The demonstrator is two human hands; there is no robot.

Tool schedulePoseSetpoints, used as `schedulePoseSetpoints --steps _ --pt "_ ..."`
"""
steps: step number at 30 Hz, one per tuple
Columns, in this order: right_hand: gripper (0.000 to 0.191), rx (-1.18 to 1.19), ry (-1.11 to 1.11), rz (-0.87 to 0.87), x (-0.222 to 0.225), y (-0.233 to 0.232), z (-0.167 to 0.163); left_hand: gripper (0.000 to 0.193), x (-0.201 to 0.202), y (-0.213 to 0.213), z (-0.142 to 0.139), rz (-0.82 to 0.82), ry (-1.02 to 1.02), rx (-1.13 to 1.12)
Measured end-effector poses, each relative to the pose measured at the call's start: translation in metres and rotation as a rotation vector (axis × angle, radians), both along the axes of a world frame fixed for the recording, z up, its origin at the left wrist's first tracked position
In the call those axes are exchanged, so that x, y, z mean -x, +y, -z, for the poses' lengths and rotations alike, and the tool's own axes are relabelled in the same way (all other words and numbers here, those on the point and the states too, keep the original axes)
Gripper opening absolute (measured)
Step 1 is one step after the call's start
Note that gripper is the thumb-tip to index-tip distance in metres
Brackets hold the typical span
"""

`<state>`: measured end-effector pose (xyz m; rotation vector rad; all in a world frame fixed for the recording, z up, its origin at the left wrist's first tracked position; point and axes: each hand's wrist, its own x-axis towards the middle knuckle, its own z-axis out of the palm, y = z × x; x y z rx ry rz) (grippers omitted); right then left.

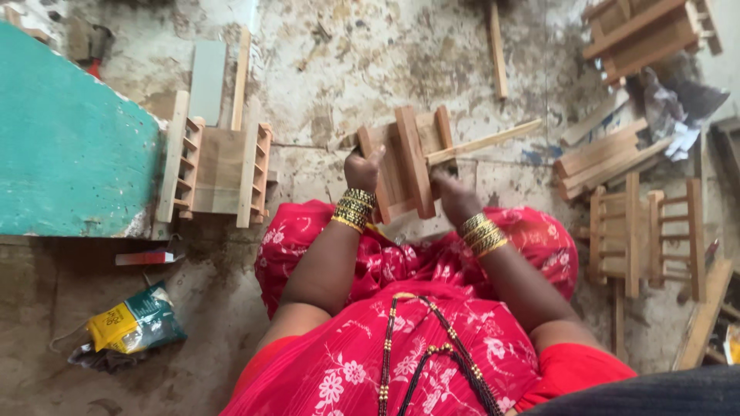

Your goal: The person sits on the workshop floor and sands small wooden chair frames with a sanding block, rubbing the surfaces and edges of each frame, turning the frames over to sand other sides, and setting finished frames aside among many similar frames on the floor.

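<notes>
The small wooden frame [408, 166] is held up over her lap, above the floor [347, 69]. Her left hand [362, 169] grips its left edge; her right hand [455, 196] clasps the lower right (a thin slat [486, 142] juts out there). A finished rack [220, 169] lies leftward.

Soft even daylight, faint shadows, slight motion blur, no glare

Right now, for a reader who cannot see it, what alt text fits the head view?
Both hands, left hand and right hand, hold a small wooden frame above a red floral lap, a thin wooden strip against it. More wooden frames and loose slats lie on the stained floor.
</notes>
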<state>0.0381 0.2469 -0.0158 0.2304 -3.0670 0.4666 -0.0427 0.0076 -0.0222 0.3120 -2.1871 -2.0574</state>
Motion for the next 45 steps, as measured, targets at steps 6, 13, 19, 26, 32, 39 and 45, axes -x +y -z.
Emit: schedulePoseSetpoints --steps 6,13,19,26,32,39,45 --pt "0.035 0.106 0.125 -0.202 -0.026 0.013 0.031 0.03 0.0 0.004 -0.002 0.014 -0.084 0.002" --pt "0.026 0.161 -0.161 0.007 -0.037 0.046 -0.031 0.031 0.004 0.008 -0.003 0.027 -0.049 -0.02" --pt "0.023 0.372 0.242 0.395 0.006 0.063 -0.055 0.033 0.005 0.006 -0.004 0.072 0.002 -0.078" --pt "0.039 0.124 0.493 -0.124 0.019 0.027 -0.02 0.03 0.001 0.004 -0.017 0.12 -0.023 -0.049" --pt "0.036 0.124 0.326 0.049 0.041 0.047 -0.011 0.025 -0.004 0.004 -0.032 0.109 -0.053 -0.082" --pt "0.038 0.276 0.248 0.408 0.061 0.098 -0.024 0.026 -0.004 0.001 -0.024 0.112 -0.009 -0.029" --pt "0.033 0.253 0.459 0.001 0.03 0.035 -0.022 0.032 -0.005 -0.009 0.003 0.145 0.033 -0.117"
